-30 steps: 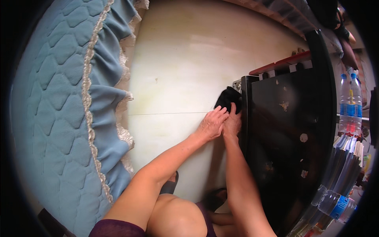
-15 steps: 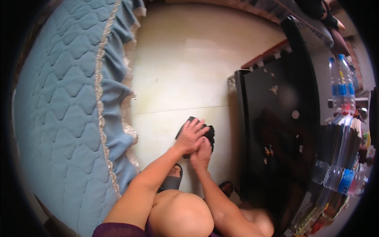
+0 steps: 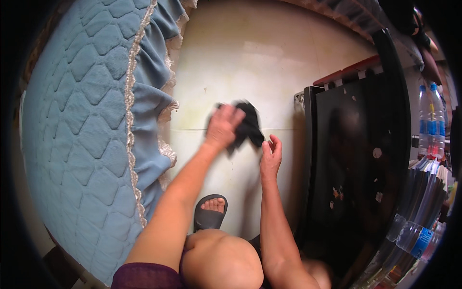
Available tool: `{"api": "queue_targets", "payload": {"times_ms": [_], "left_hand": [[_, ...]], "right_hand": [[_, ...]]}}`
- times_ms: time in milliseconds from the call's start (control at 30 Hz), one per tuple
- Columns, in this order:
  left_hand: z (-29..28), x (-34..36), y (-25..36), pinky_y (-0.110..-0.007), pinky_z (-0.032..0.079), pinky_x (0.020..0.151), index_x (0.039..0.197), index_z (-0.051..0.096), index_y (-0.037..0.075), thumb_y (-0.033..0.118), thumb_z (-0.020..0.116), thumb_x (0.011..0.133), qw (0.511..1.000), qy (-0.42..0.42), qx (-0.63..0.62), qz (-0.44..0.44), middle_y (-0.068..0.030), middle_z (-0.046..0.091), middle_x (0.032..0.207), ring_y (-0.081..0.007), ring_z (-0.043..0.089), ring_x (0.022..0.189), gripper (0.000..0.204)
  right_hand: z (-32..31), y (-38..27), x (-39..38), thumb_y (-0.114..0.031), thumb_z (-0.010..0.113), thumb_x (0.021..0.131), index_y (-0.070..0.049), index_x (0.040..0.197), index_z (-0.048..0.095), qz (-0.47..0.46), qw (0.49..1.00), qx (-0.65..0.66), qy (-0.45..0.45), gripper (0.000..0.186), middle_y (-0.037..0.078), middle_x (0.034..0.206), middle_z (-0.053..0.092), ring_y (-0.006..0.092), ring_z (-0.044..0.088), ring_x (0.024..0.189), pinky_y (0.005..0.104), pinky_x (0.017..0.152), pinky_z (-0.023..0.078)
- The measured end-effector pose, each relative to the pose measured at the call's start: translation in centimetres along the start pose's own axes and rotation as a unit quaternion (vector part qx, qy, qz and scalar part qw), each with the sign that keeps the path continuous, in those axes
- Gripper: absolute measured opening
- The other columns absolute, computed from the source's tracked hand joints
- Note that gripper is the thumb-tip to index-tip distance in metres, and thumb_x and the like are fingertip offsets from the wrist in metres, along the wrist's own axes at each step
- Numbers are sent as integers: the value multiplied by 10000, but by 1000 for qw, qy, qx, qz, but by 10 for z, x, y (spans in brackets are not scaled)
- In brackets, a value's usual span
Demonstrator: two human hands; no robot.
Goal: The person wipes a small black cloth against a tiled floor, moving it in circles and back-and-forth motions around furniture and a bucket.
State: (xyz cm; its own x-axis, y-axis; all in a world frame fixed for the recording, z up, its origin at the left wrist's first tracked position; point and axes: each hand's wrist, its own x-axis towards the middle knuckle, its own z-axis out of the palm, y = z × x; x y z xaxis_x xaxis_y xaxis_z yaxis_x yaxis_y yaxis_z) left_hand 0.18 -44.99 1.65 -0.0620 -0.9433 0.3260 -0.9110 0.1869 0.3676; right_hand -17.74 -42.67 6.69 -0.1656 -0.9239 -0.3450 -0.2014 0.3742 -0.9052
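A crumpled piece of black cloth (image 3: 248, 123), smeared by motion, shows against the pale floor in front of me. My left hand (image 3: 223, 130) is over its left part, back upward, with the cloth gripped under the blurred fingers. At the cloth's lower right corner, my right hand (image 3: 271, 156) has its thumb and bent fingers closed on the edge. The cloth stretches between the two hands. Whether it touches the floor, I cannot tell.
A bed with a blue quilted cover (image 3: 91, 120) and ruffled edge runs along the left. To the right stands a glossy black cabinet (image 3: 356, 159). Plastic bottles (image 3: 430, 120) and stacked papers (image 3: 421, 192) are beyond it. My sandalled foot (image 3: 211, 212) is below the hands.
Both hands and the black cloth have moved farther from me. The hands were together and are now apart, right hand to the right, and the cloth is spread wider.
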Motion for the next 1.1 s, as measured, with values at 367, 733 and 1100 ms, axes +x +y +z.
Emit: {"api": "queue_targets", "payload": {"times_ms": [367, 733, 1100], "left_hand": [[-20, -70, -2, -580, 263, 1015, 1352, 403, 250, 186, 624, 743, 922, -20, 198, -331, -207, 316, 1389, -428, 284, 1282, 651], [2, -82, 76, -649, 230, 1004, 1208, 544, 287, 370, 695, 664, 956, -189, -95, 204, -128, 330, 1412, -415, 247, 1319, 571], [48, 61, 82, -710, 266, 928, 1301, 461, 241, 223, 529, 830, 974, -205, 100, -15, -84, 224, 1479, -473, 218, 1301, 477]], "right_hand": [[-25, 84, 17, -34, 487, 833, -13, 1084, 525, 50, 987, 66, 139, 255, 48, 964, 546, 142, 528, 813, 249, 746, 448], [-56, 83, -16, 20, 492, 787, 22, 1023, 564, 8, 961, -100, 257, 246, 112, 961, 613, 207, 586, 882, 300, 819, 466], [-95, 153, -2, 15, 464, 798, 8, 1006, 569, 71, 952, -54, 294, 233, 79, 911, 599, 175, 563, 824, 278, 759, 453]]}}
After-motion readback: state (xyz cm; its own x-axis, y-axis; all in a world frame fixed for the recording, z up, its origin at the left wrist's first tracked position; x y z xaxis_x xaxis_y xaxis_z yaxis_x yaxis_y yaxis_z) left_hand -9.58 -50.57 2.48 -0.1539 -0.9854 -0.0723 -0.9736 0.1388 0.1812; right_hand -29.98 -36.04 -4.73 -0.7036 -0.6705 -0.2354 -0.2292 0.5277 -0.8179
